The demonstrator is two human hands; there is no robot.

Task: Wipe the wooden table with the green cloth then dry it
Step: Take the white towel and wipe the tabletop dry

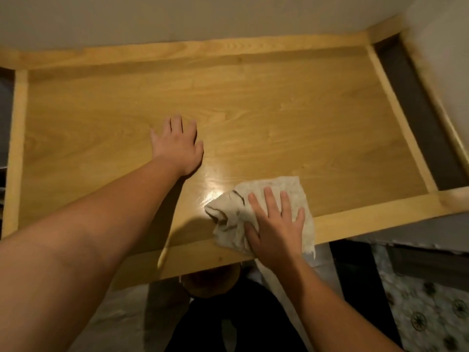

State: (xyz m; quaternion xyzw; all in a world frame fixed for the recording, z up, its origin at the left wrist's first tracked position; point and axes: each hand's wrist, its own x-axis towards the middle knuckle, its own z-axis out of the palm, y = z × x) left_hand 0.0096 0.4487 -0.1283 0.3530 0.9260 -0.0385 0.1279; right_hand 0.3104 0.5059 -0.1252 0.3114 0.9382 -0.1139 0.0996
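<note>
A wooden table (253, 102) with a raised pale rim fills the view. My left hand (177, 146) lies flat on its middle, fingers spread, holding nothing. My right hand (276, 224) presses flat on a crumpled pale whitish cloth (291, 189) at the table's near edge, right of centre. Part of the cloth hangs over the front rim. No green cloth is in view. A bright glare on the wood sits just left of the cloth.
A light wall (177, 16) runs behind the table. A dark gap (416, 113) lies along the table's right side. Below the front edge are patterned floor tiles (426, 316) and my dark trousers (241, 321).
</note>
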